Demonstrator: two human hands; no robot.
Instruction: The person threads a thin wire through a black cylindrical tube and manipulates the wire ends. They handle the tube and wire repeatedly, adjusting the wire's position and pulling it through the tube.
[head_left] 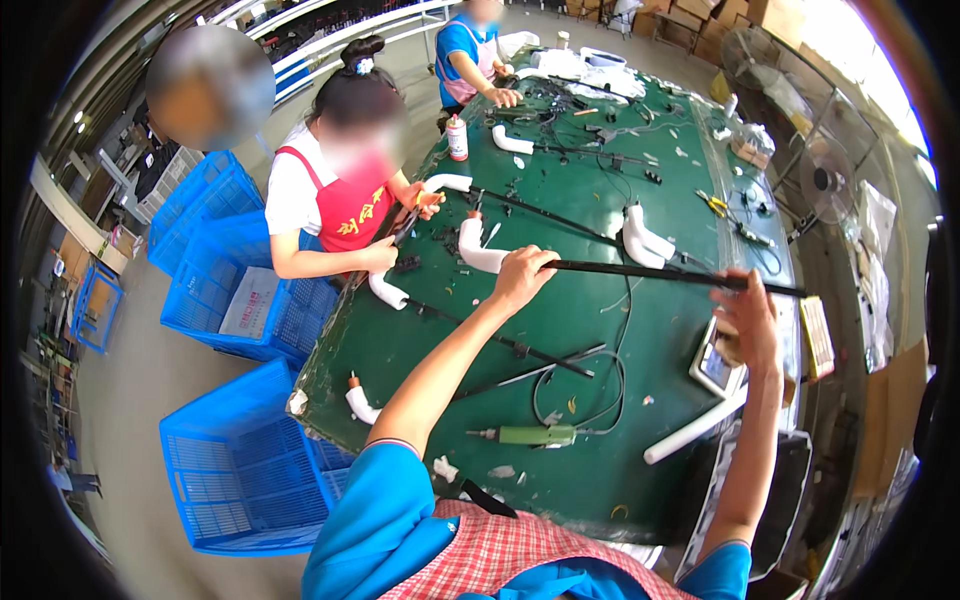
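Holding the black rod (650, 271) over the green worktop (590, 490), your left hand (522, 282) has its grip closed; your right hand (752, 318) meets the other end, fingers loosely curled, its hold unclear.

Work Outfit, Blue Shirt with Checked Apron

Shirt (372, 515): bright blue, short-sleeved. Left sleeve (385, 475): cuff finished with narrow edging in red and a dark tone; small pale mark lower on the cloth, too small to make out. Right sleeve (722, 572): same blue. Apron (505, 545): red-and-white check, worn over the shirt, blue cloth showing inside its curved edge. Forearms: bare. Left hand (524, 280), right hand (752, 318): ungloved.
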